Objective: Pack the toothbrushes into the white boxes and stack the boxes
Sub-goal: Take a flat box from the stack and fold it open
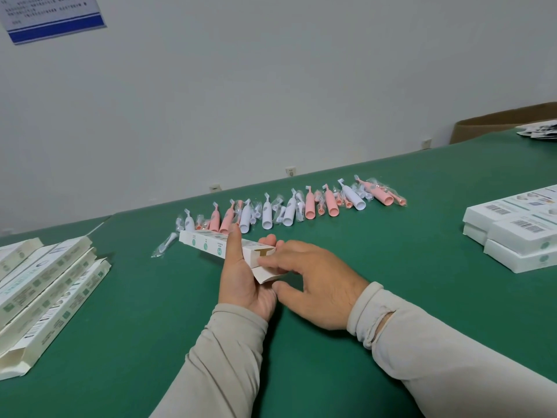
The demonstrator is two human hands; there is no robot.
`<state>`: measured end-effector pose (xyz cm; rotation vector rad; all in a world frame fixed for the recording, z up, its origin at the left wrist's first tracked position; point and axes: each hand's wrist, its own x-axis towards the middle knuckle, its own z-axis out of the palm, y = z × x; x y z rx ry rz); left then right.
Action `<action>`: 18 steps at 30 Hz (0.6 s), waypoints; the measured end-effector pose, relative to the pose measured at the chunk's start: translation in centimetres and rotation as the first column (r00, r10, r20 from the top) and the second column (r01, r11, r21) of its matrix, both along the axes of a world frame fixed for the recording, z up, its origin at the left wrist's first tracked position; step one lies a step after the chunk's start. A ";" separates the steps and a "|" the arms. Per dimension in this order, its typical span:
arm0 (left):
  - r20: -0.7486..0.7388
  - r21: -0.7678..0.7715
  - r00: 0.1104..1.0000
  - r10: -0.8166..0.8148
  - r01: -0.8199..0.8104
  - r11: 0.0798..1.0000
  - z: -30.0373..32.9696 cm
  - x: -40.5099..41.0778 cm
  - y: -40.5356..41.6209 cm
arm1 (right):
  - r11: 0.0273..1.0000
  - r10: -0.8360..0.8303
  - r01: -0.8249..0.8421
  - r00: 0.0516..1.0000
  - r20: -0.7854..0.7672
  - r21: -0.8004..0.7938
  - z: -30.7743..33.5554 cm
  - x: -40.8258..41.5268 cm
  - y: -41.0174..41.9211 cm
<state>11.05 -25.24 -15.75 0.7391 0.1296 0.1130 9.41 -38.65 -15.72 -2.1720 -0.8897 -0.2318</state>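
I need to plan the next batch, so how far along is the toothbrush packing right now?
Done: a few closed white boxes sit stacked at the right. In hand: the left hand holds one box while the right hand works its open end flap. Left: a long row of pink and white toothbrushes still lies unpacked, and open empty boxes wait at the left. Most of the job remains.

Even, soft light — faint shadows, wide-angle bending at edges.
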 end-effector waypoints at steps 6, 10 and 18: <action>0.019 -0.055 1.000 0.008 -0.007 0.998 -0.1 0.1 -0.1 | 0.999 -0.025 0.024 0.999 0.030 0.047 -0.3 0.3 0.2; 0.034 -0.071 0.999 -0.002 0.004 0.997 -0.3 0.3 -0.1 | 0.991 -0.071 0.066 0.997 0.044 0.113 -0.3 0.4 0.2; 0.155 -0.054 0.988 0.002 0.007 0.999 -0.3 0.5 -0.3 | 0.985 -0.093 0.088 0.995 0.029 0.152 -0.5 0.6 0.0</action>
